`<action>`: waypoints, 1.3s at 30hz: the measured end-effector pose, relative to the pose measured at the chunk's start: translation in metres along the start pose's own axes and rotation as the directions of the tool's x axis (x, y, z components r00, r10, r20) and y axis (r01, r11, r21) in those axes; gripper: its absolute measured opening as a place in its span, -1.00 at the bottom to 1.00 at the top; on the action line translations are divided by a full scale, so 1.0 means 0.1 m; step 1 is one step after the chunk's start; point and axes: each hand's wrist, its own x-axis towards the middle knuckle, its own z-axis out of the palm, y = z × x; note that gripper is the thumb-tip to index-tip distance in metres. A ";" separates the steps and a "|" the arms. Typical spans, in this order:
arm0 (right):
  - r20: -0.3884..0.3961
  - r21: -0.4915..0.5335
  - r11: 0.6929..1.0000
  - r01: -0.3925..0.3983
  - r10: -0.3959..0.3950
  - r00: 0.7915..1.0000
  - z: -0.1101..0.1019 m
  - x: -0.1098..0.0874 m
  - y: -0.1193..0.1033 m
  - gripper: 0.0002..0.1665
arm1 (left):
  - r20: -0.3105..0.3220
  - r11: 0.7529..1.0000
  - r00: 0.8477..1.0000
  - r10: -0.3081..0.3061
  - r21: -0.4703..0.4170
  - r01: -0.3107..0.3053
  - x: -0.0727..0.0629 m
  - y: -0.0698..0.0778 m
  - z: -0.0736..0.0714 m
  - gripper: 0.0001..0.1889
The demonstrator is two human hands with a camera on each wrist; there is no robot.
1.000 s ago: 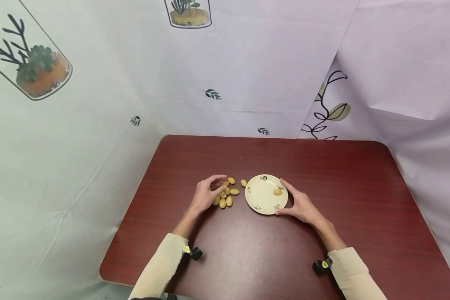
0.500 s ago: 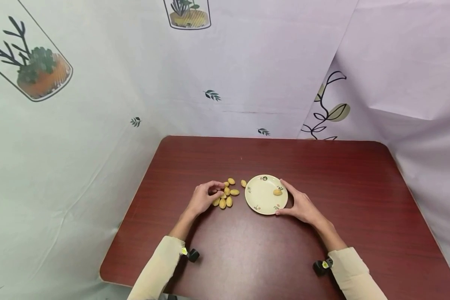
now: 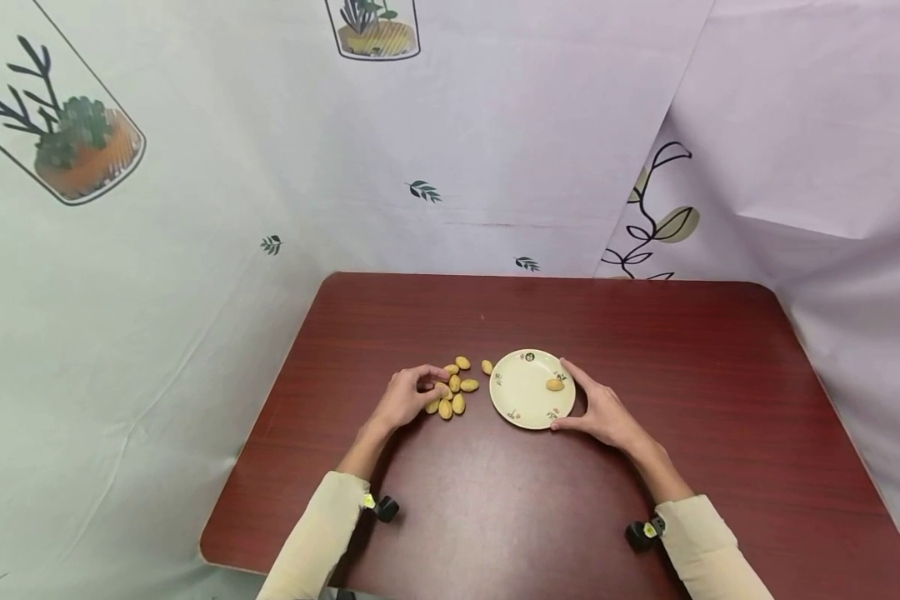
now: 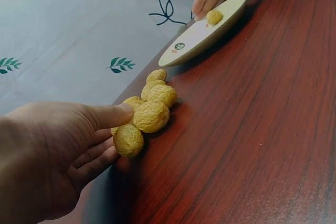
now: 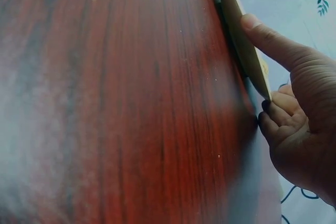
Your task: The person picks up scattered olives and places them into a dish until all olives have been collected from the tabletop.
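Cream plate (image 3: 523, 393) in right hand (image 3: 602, 410)

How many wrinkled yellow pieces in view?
10 at least: one piece on the plate, one loose piece just left of it in the head view, eight clustered pieces at the left hand, which may hide more.

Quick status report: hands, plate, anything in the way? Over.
Left hand at the yellow cluster, grip unclear. Right hand holds the plate by its rim. One piece aboard. Possible obstacle: loose piece beside the rim, cluster side.
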 end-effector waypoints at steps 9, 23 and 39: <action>-0.003 -0.001 1.000 0.001 -0.001 1.000 0.01 0.00 0.00 0.37 | 0.048 0.999 0.999 -0.008 0.035 0.006 0.01 0.02 -0.04 -0.79; -0.003 0.000 1.000 0.001 -0.001 1.000 0.01 -0.02 -0.01 0.37 | 0.045 0.998 0.998 -0.038 0.054 0.035 0.00 0.02 -0.04 -0.82; -0.011 0.011 1.000 0.008 -0.008 1.000 0.00 -0.01 -0.01 0.36 | -0.052 1.000 0.999 0.012 0.016 -0.011 0.04 0.00 -0.10 -0.81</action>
